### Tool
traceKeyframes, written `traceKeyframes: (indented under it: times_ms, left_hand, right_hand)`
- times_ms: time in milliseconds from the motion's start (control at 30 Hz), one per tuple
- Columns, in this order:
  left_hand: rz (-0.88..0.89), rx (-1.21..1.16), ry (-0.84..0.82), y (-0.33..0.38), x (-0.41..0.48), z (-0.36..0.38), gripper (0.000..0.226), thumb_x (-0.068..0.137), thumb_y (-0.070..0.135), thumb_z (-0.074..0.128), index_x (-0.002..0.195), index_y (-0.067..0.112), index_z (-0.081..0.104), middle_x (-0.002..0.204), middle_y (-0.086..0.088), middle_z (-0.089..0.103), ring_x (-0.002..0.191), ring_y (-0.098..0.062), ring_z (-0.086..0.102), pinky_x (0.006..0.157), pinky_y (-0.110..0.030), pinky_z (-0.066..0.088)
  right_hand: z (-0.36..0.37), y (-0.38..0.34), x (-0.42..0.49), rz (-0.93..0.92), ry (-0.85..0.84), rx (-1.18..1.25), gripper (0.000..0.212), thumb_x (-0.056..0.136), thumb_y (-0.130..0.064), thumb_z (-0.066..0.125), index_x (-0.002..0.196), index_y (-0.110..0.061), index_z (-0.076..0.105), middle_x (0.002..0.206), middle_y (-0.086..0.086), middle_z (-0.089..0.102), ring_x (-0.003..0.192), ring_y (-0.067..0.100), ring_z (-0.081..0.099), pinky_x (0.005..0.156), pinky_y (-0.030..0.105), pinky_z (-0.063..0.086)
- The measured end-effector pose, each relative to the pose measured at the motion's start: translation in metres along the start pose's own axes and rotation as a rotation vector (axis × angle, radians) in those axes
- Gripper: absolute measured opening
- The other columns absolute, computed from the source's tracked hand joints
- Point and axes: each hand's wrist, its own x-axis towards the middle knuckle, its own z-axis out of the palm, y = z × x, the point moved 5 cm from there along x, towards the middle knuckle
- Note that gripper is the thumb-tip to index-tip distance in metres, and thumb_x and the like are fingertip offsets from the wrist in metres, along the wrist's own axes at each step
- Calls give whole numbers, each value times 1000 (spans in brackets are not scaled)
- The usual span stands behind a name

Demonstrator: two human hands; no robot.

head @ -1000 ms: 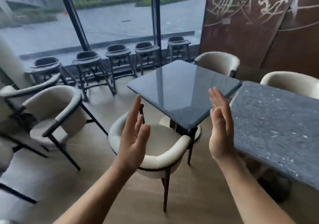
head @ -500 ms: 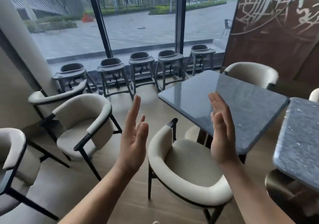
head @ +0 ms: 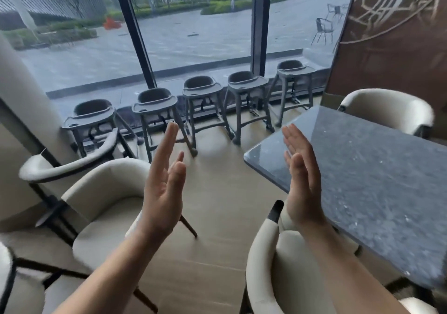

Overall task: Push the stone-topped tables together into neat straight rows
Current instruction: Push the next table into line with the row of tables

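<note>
Since earlier my view swings left; both hands, left hand (head: 164, 187) and right hand (head: 302, 183), hover flat-open, empty, beside the table (head: 377, 180): heavy, slick stone, best gripped at its near edge.

**View swings left, second table gone from sight**

The dark polished stone-topped surface (head: 377, 180) now sits at the right side of the frame rather than the centre, and the speckled grey table beside it has dropped out of view. The row of grey high chairs (head: 200, 103) by the window appears nearer and more central. More cream armchairs (head: 104, 200) show at left.
</note>
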Motion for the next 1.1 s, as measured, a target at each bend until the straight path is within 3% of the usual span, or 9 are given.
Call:
traceKeyframes:
  times_ms: [100, 300, 500, 800, 933, 1000, 1100]
  left_hand:
    - [-4, -62, -41, -49, 49, -16, 55, 98, 73, 56, 150, 57, 48, 170, 12, 42, 163, -15, 31, 128, -55, 37]
    - [-5, -157, -202, -148, 146, -31, 57, 99, 72, 56, 152, 54, 47, 173, 1, 38, 163, -18, 33, 125, -48, 42]
    - [-11, -264, -358, -233, 244, -9, 60, 100, 72, 54, 154, 49, 48, 172, 3, 41, 162, -18, 35, 123, -49, 42]
    - [70, -453, -593, -376, 383, 133, 61, 104, 66, 52, 159, 42, 44, 170, 12, 44, 160, -16, 38, 120, -42, 46]
    - [62, -498, -741, -425, 439, 208, 54, 106, 56, 52, 158, 44, 44, 170, 9, 43, 160, -19, 40, 122, -41, 44]
    - [73, -501, -823, -445, 466, 242, 56, 104, 41, 49, 159, 37, 43, 171, 11, 42, 159, -21, 40, 123, -37, 44]
    - [41, -534, -908, -467, 501, 291, 61, 100, 39, 48, 158, 25, 40, 171, 10, 42, 160, -15, 39, 124, -41, 42]
  right_hand:
    - [33, 37, 34, 7, 24, -55, 67, 102, -79, 36, 155, -41, 47, 165, -11, 50, 157, 12, 41, 129, 58, 31]
    - [92, 98, 93, 24, 126, -168, 76, 103, -77, 36, 158, -26, 46, 164, -12, 50, 157, 11, 41, 129, 57, 31]
    - [113, 141, 150, 100, 242, -290, 75, 101, -79, 38, 158, -31, 46, 164, -18, 49, 156, 6, 41, 129, 41, 31]
    - [65, 252, 267, 146, 446, -421, 73, 100, -81, 38, 159, -39, 43, 166, -22, 44, 157, 4, 37, 124, 14, 26]
    - [32, 303, 332, 154, 570, -431, 71, 100, -80, 40, 159, -41, 44, 165, -22, 46, 157, 3, 38, 125, 17, 27]
    - [20, 323, 362, 156, 623, -457, 69, 100, -80, 40, 158, -41, 44, 165, -22, 46, 157, 3, 38, 123, 15, 27]
    - [4, 346, 396, 172, 693, -481, 69, 100, -80, 40, 158, -43, 43, 165, -23, 45, 157, 2, 37, 122, 12, 26]
